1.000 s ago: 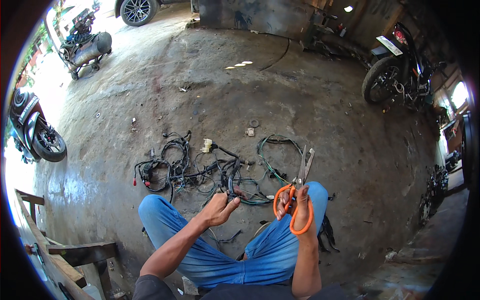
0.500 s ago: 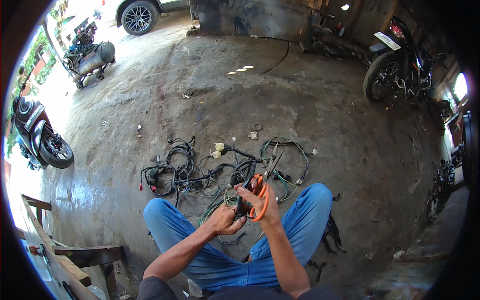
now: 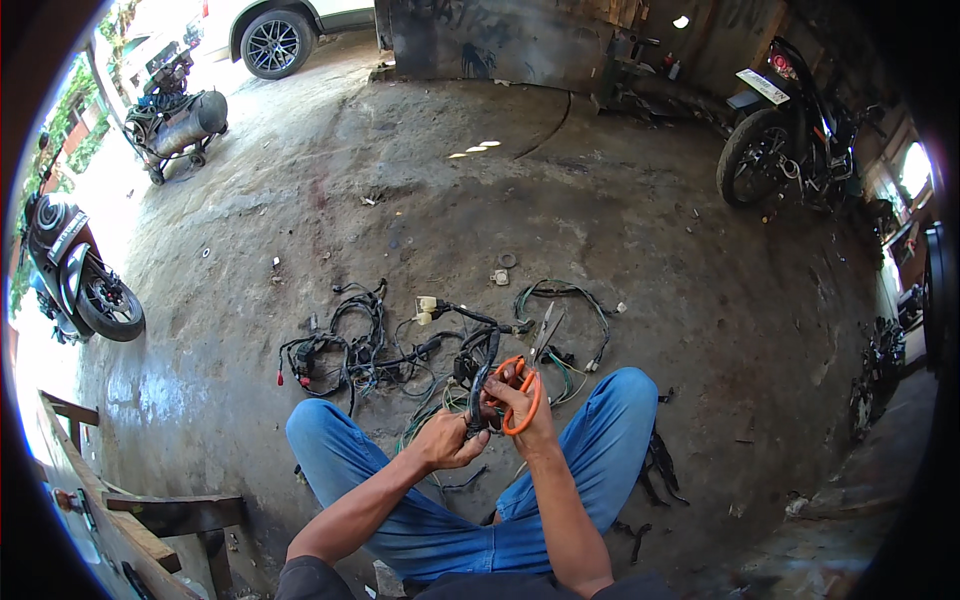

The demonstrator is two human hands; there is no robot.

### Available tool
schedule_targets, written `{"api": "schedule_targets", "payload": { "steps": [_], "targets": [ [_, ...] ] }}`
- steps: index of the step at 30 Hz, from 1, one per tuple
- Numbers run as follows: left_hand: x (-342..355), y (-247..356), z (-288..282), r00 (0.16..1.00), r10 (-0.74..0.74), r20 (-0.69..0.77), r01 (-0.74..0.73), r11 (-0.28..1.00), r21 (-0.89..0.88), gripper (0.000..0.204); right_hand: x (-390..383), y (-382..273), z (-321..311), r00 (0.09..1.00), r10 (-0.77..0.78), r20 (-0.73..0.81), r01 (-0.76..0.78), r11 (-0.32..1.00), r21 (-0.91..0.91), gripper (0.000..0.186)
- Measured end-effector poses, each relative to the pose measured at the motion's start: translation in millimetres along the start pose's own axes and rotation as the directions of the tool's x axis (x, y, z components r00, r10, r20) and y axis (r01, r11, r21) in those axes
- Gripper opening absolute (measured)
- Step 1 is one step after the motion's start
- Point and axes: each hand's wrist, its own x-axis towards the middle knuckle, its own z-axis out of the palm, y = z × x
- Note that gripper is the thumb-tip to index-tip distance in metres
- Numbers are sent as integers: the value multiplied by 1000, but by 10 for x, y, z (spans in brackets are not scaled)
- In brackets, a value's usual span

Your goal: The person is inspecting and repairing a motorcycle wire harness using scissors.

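Observation:
Between my knees, my left hand [image 3: 450, 440] is closed around the lower end of a black taped wiring harness [image 3: 486, 362]. My right hand [image 3: 522, 412] grips orange-handled scissors [image 3: 536, 352], with their blades slightly apart and pointing away from me. Its fingertips are at the harness, just above my left hand; whether they pinch it is hard to see. From the held part the harness spreads over the floor in front of me, with cream connectors [image 3: 427, 308] and a tangle of black branches [image 3: 360, 325] to the left. Loose green wires [image 3: 425, 412] hang below it.
A looped cable [image 3: 600, 318] lies to the right. Black strips [image 3: 660, 468] lie beside my right knee. A wooden bench [image 3: 175, 512] stands at the near left. Farther off are a motorbike [image 3: 85, 270], an air compressor [image 3: 185, 125], another motorbike [image 3: 790, 135] and a car wheel [image 3: 276, 41].
My right thumb has drawn back from the top of the harness, and the fingers have curled beside it. The held harness has dropped slightly to the left. Both hands keep their holds.

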Motion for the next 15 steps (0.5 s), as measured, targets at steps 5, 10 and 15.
{"api": "schedule_targets", "payload": {
  "steps": [5, 10, 15],
  "targets": [
    [-3, -58, 21, 1000, -17, -22, 17, 1000, -5, 29, -94, -86, 144, 990, 130, -48, -119, 976, 183, 21],
    [26, -52, -17, 993, -88, 77, 78, 989, 122, 33, -112, -193, 258, 996, 41, -76, -38, 999, 38, 25],
    [58, -126, 26, 988, -104, 112, 81, 977, 197, 37, 3, -147, 143, 996, 45, -83, -46, 999, -18, 28]
  ]
}}
